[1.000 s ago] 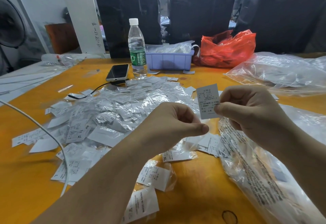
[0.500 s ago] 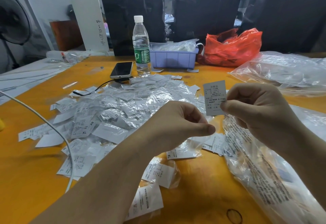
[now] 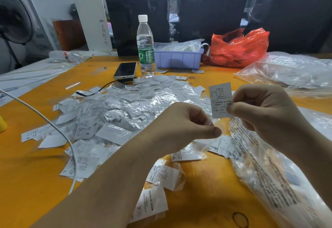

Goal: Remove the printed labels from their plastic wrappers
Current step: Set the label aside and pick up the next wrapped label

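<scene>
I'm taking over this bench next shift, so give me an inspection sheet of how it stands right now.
Surface: orange table, mostly covered at centre.
Job's things: bare label held upright, out of its wrapper; pile of wrapped labels mid-table; big clear bag at right.
Clutter: bottle, phone, purple bin, red bag, more clear bags far right.
Hands: right hand pinches the label; left hand pinches a thin clear wrapper.
Cables: white cable across the left; black cable at the phone.
Surroundings: fan at left, dark plastic-covered garments behind.
</scene>
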`<action>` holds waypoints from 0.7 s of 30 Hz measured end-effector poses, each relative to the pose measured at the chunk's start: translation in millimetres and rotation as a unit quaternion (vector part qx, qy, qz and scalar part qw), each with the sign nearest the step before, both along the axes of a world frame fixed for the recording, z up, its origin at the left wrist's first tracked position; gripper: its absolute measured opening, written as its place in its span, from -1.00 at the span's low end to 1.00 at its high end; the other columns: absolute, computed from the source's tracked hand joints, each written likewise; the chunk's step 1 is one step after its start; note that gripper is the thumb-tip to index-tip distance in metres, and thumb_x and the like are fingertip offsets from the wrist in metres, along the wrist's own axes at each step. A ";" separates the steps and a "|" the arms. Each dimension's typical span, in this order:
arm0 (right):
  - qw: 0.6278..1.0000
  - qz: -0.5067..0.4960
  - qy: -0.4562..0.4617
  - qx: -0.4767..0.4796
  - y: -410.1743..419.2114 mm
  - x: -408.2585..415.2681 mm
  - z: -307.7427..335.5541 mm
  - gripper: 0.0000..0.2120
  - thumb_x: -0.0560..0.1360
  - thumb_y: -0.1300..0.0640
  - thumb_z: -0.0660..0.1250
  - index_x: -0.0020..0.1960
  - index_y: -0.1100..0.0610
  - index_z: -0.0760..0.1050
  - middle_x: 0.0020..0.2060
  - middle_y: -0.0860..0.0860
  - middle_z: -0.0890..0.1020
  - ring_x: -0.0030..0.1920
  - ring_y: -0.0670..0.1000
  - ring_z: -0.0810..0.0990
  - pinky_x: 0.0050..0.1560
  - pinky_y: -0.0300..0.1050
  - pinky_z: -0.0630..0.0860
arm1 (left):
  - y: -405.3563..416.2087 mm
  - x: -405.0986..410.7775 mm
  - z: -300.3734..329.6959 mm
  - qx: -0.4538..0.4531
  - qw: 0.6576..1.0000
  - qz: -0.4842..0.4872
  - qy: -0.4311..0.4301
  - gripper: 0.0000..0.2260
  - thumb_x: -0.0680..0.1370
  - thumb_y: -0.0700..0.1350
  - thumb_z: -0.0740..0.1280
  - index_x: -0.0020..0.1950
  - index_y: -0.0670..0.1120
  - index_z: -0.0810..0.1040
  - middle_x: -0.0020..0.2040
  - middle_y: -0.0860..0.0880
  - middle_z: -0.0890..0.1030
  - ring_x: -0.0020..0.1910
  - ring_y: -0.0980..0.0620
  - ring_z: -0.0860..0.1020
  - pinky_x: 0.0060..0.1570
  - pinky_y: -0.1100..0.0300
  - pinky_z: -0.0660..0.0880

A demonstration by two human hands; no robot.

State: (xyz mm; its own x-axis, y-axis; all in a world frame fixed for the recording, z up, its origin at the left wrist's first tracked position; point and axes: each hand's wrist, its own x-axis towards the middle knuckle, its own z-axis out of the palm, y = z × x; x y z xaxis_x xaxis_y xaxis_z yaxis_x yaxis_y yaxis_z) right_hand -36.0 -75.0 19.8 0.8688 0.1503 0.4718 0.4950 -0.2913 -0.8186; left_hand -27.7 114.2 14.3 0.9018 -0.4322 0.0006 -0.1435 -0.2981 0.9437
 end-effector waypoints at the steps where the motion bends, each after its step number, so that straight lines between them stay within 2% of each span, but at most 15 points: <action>1: 1.000 0.004 0.007 0.000 0.3 0.2 -0.2 -0.89 0.29 0.23 0.33 -0.36 0.27 0.50 -0.56 0.03 0.40 -0.55 -0.09 0.25 -0.52 -0.28 0.21 | -0.1 0.2 0.0 0.002 1.000 0.001 0.000 -0.90 0.41 -0.16 0.54 -0.21 -0.13 0.65 -0.36 0.10 0.63 -0.41 0.25 0.54 -0.41 0.45 0.41; 6: 0.999 0.022 0.038 0.023 -0.8 -0.1 0.4 -0.89 0.29 0.23 0.34 -0.39 0.24 0.49 -0.53 0.15 0.35 -0.56 -0.05 0.20 -0.52 -0.22 0.14 | 0.1 1.8 -0.5 0.012 1.000 0.011 0.000 -0.89 0.43 -0.12 0.53 -0.17 -0.14 0.67 -0.30 0.13 0.67 -0.39 0.30 0.56 -0.42 0.48 0.40; 13: 0.993 0.056 0.086 0.063 -3.7 2.5 1.5 -0.85 0.30 0.24 0.34 -0.42 0.23 0.45 -0.60 0.02 0.26 -0.62 -0.09 0.17 -0.53 -0.26 0.16 | 1.5 1.7 0.3 -0.017 1.000 0.009 0.010 -0.90 0.45 -0.16 0.51 -0.19 -0.18 0.65 -0.19 0.04 0.71 -0.40 0.28 0.57 -0.40 0.46 0.41; 21: 0.987 0.076 0.110 0.092 -2.1 1.2 3.1 -0.84 0.30 0.27 0.34 -0.44 0.20 0.44 -0.56 0.06 0.19 -0.59 -0.08 0.10 -0.55 -0.30 0.18 | 2.2 2.4 -0.3 -0.015 1.000 0.015 0.010 -0.87 0.45 -0.15 0.52 -0.18 -0.19 0.64 -0.21 0.05 0.70 -0.41 0.28 0.56 -0.40 0.45 0.42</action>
